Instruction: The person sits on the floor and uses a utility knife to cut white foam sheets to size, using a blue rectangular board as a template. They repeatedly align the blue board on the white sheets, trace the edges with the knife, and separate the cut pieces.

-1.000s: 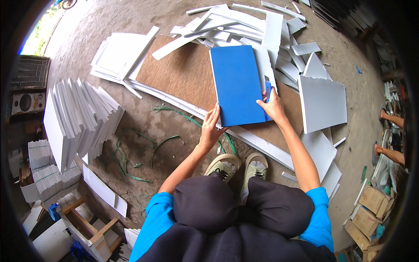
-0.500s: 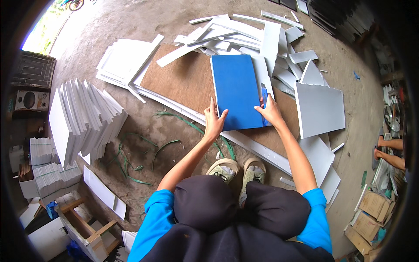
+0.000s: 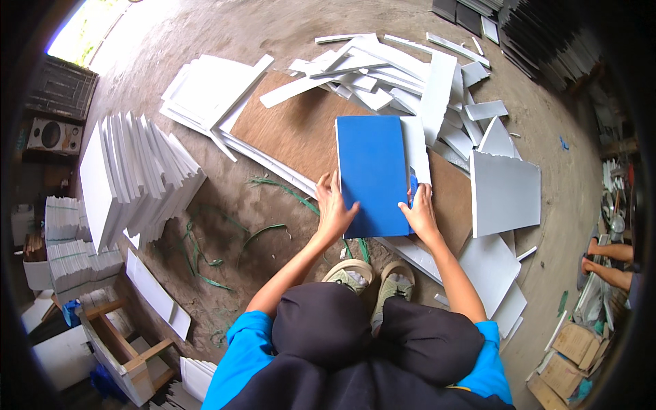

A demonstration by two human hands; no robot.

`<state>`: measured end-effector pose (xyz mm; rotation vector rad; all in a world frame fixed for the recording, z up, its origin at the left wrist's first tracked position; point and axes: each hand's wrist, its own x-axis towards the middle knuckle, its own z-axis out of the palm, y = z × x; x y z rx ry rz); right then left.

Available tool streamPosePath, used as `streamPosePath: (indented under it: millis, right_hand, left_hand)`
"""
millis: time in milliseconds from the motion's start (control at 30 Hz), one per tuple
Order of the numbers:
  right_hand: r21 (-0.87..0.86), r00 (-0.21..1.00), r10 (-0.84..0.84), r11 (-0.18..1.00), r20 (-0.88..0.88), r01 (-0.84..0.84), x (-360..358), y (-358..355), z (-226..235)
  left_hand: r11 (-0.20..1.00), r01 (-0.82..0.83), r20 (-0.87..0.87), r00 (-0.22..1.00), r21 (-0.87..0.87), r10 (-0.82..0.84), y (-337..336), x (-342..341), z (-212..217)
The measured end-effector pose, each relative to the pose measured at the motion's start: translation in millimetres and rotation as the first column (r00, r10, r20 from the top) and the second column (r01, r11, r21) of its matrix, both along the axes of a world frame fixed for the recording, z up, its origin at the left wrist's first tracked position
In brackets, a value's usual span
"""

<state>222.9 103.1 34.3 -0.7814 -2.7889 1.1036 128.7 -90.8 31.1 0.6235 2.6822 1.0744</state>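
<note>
A blue rectangular panel (image 3: pixel 372 174) lies in front of me, over a brown wooden board (image 3: pixel 290 113) on the floor. My left hand (image 3: pixel 333 208) grips its near left edge, with the thumb on the blue face and the fingers along the side. At the near right edge is my right hand (image 3: pixel 419 210), its thumb on the panel. Between its fingers a slim blue tool sticks up, looking like a utility knife (image 3: pixel 413 186); its blade is not visible. White foam-like board (image 3: pixel 418 150) with a rough edge shows along the panel's right side.
White offcuts (image 3: pixel 383 61) are heaped beyond the board, and a larger white piece (image 3: pixel 506 195) leans at right. Stacked white boards (image 3: pixel 133 181) stand at left. Green straps (image 3: pixel 198 260) lie on the floor. Another person's legs (image 3: pixel 611 263) show at far right.
Both hands have drawn the blue panel nearer to me, and the white board along its right side has come with it. My view has shifted slightly.
</note>
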Motion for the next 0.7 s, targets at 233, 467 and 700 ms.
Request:
streamPosePath:
  millis: [233,467,700]
  right_hand:
    - [-0.112,0.965,0.243,0.961,-0.097,-0.253,-19,5,17]
    - [-0.216,0.957,0.279,0.933,-0.079,-0.289,-20,12,23]
    - [-0.234,0.951,0.302,0.922,-0.068,-0.31,-22,9,24]
  left_hand:
    - [0.921,-0.095,0.079,0.994,0.378,0.07,35,-61,-26]
    - [0.903,-0.126,0.026,0.992,0.411,0.127,49,-53,-33]
    - [0.924,-0.106,0.01,0.994,0.368,0.11,44,-53,-27]
